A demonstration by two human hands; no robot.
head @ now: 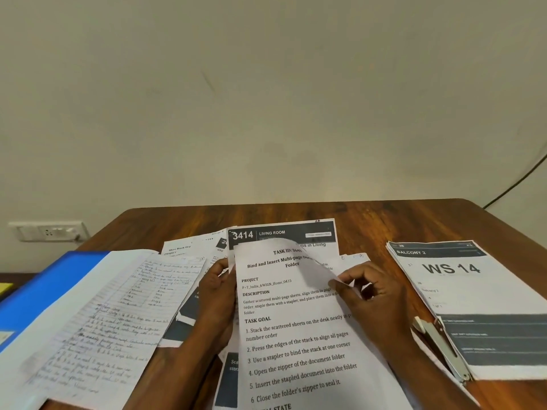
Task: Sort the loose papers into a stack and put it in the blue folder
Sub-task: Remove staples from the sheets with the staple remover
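your left hand [217, 294] grips the left edge of the printed sheet [296, 327] mid-table, right hand [374, 294] pinches its curled top corner. flatten that curl, square the edges on the sheets underneath, then add the pile [470, 303] on your right. blue folder [44, 288] lies open at left.

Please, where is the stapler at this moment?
In the head view the stapler lies on the right side of the table, at the left edge of the "WS 14" paper pile, just beyond the right hand.
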